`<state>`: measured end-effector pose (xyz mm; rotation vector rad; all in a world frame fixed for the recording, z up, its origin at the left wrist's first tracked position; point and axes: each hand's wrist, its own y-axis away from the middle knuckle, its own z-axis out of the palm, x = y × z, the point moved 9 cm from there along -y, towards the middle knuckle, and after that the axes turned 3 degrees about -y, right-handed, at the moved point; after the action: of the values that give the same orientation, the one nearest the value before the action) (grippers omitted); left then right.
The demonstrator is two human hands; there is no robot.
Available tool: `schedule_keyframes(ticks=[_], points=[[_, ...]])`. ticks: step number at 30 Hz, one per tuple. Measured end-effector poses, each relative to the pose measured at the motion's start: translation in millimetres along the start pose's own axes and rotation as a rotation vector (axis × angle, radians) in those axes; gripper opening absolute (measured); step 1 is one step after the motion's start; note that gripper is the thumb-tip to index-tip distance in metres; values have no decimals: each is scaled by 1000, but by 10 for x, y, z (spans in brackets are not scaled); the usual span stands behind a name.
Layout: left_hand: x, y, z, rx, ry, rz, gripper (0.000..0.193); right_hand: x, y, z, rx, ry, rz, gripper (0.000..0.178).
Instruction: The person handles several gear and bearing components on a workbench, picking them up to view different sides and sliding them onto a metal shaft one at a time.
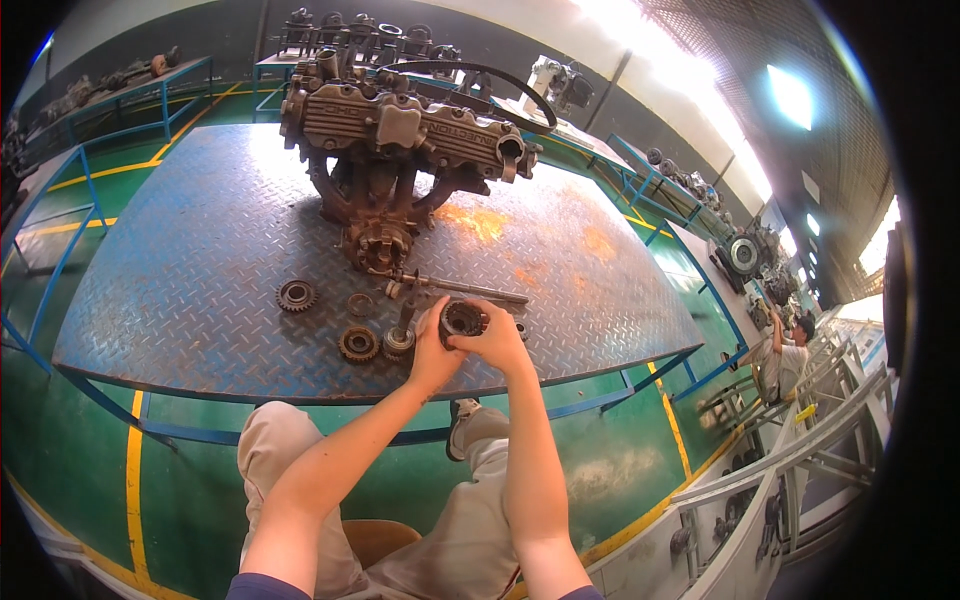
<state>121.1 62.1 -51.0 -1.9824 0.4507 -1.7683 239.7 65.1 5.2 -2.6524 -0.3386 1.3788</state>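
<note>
Both my hands grip a dark round ring-shaped gear part (462, 319) above the near edge of the metal table. My left hand (432, 345) wraps its left side, and my right hand (498, 338) closes round its right side with the thumb across the front. Left of my hands lie a toothed gear (297, 295), a brownish gear (358, 344), a thin ring (360, 304) and a shiny gear piece (398, 343). Just beyond my hands a long metal shaft (470, 288) lies across the table. A small part beside my right hand is mostly hidden.
An engine (400, 130) with its cylinder cover and manifold stands on the blue tread-plate table (180, 260). Behind it, a bench holds more engine parts (370, 35). Benches with parts line both sides. Far right, another person (788, 355) sits beside metal frames (780, 470).
</note>
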Motion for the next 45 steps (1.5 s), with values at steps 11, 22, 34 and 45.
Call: schedule_keyframes(ticks=[11,22,34,45], points=[[-65,18,7,24,-44,-8,70,-208,64,-68,113,136,8,70],[-77,-35,-8,23,-60,-48,62,-90,-3,-19,133,141,27,78],[-443,-61,189,-123,67,-195,60,333,27,-5,190,28,141,79],[-419,-52,168,-40,-136,-55,64,211,51,-33,195,60,147,83]])
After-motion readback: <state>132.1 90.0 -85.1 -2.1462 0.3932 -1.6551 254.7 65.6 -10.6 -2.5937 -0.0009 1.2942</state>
